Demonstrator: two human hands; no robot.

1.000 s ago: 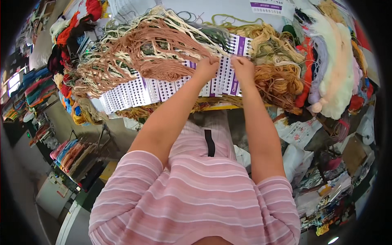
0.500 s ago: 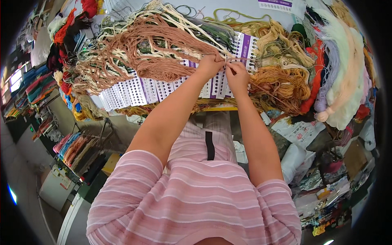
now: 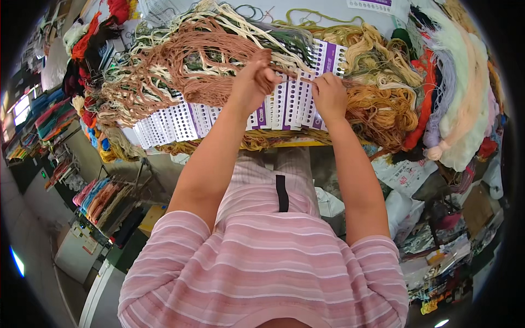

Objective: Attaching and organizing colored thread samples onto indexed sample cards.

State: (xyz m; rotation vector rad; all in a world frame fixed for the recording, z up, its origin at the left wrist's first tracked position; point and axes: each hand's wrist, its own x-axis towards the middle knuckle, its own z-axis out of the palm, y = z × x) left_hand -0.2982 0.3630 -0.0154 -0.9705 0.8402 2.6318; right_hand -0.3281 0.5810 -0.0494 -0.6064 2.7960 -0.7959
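Reddish-brown embroidery thread (image 3: 202, 44) is spread in loose strands over cream thread (image 3: 252, 28) and white punched cards (image 3: 169, 127) on the table. My left hand (image 3: 255, 82) is closed with curled fingers at the right end of the brown strands, gripping some of them. To its right, my right hand (image 3: 330, 97) pinches a brown strand above a white card with a purple band (image 3: 330, 57). A short stretch of brown thread runs between the hands, over the holes of the cards. My fingertips partly hide it.
Olive and golden-brown skeins (image 3: 383, 104) lie right of the cards. Beyond them are a red-orange skein (image 3: 425, 104), lilac thread (image 3: 445, 82) and pale hanks (image 3: 465, 104). Coloured bundles hang on a rack (image 3: 101, 202) at lower left. Plastic bags (image 3: 398, 210) sit below the table at right.
My hands have moved apart: the left one leftward, drawing brown strands with it, the right one slightly to the right. They were close together over the cards before.
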